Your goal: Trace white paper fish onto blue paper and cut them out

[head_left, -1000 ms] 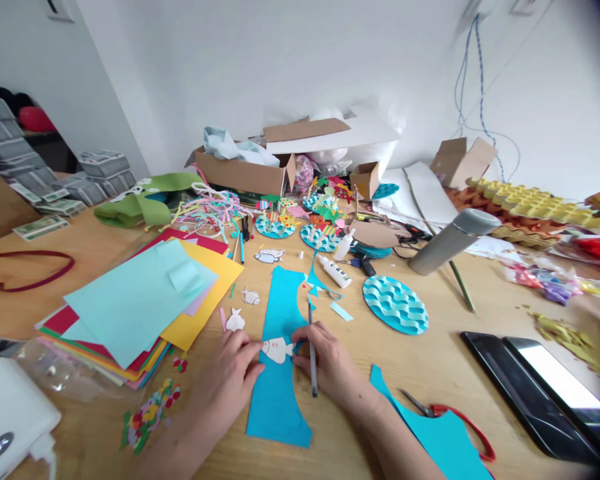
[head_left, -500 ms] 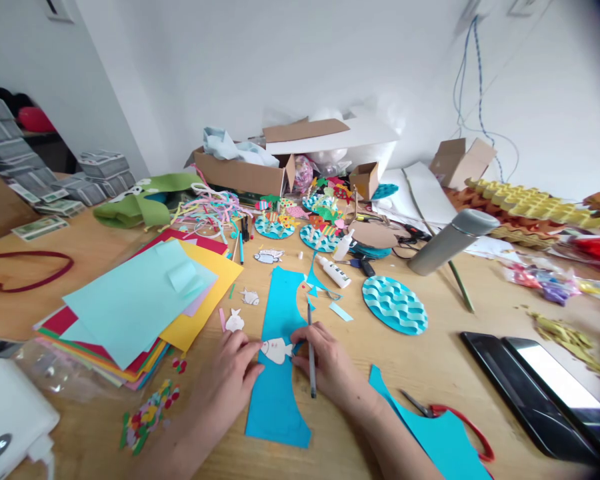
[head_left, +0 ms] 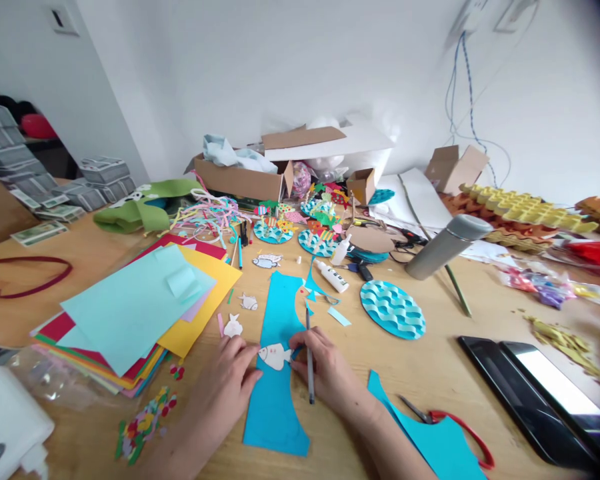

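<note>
A white paper fish cutout [head_left: 275, 357] with drawn lines lies flat on a strip of blue paper [head_left: 276, 400]. At the fish's head, on the left, my left hand [head_left: 225, 373] is closed, its index finger and thumb gripping the edge against the blue paper. My right hand [head_left: 323, 360] is closed around a grey pen [head_left: 310, 373], which stands nearly upright with its tip end away from me or hidden. Fingertips of that hand also touch the fish's tail. Two more fish cutouts, one white [head_left: 233, 325] and one farther off [head_left: 249, 302], lie just beyond my left hand.
Red-handled scissors [head_left: 465, 427] lie partly under blue paper [head_left: 445, 450] at right. A wavy blue oval [head_left: 393, 309], glue bottle [head_left: 333, 277] and grey flask [head_left: 447, 247] stand or lie beyond. Stacked coloured paper [head_left: 135, 300] is at left, black devices [head_left: 530, 400] at right.
The view has shifted slightly. Both hands, the pen and the fish cutout stay in nearly the same places on the blue paper.
</note>
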Action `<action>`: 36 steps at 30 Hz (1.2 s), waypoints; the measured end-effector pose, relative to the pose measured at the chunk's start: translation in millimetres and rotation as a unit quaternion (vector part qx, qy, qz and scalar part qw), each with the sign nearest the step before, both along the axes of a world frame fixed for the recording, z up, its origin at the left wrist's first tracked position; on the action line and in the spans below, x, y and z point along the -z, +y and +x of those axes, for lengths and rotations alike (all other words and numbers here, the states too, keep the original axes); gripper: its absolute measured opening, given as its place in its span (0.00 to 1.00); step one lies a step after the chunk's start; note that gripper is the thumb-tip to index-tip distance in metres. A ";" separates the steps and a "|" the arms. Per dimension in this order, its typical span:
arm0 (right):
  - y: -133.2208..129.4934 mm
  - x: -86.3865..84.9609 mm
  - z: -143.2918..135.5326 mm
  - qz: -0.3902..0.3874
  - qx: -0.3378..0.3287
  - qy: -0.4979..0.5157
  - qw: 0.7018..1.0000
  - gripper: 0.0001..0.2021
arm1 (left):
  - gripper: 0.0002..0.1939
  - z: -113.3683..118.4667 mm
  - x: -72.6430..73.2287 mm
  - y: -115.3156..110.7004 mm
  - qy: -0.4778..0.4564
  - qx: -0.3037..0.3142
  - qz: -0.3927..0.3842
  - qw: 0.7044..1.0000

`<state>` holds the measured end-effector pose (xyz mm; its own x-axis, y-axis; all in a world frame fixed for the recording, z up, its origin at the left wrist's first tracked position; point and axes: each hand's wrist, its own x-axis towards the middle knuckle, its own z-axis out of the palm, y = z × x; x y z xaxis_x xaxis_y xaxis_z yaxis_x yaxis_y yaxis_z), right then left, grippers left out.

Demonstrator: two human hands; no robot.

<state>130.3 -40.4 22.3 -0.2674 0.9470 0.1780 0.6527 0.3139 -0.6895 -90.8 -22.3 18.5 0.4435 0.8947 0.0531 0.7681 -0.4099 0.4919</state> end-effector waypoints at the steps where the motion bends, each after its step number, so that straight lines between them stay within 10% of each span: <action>1: 0.0 0.2 0.0 0.002 -0.001 0.002 1.000 0.13 | 0.13 0.1 0.1 -0.1 -0.002 0.000 0.001 1.000; 17: -0.2 4.0 0.2 0.010 -0.001 0.017 1.000 0.12 | 0.14 -2.1 5.4 0.1 -0.009 0.001 0.031 0.999; 24: 2.3 -3.0 5.9 -0.043 0.024 0.076 0.996 0.09 | 0.12 -26.0 7.3 25.3 -0.048 -0.128 0.168 0.976; 36: 2.4 -30.0 57.4 -0.127 0.014 0.048 0.991 0.06 | 0.07 -21.6 13.4 33.4 0.042 -0.107 0.187 0.976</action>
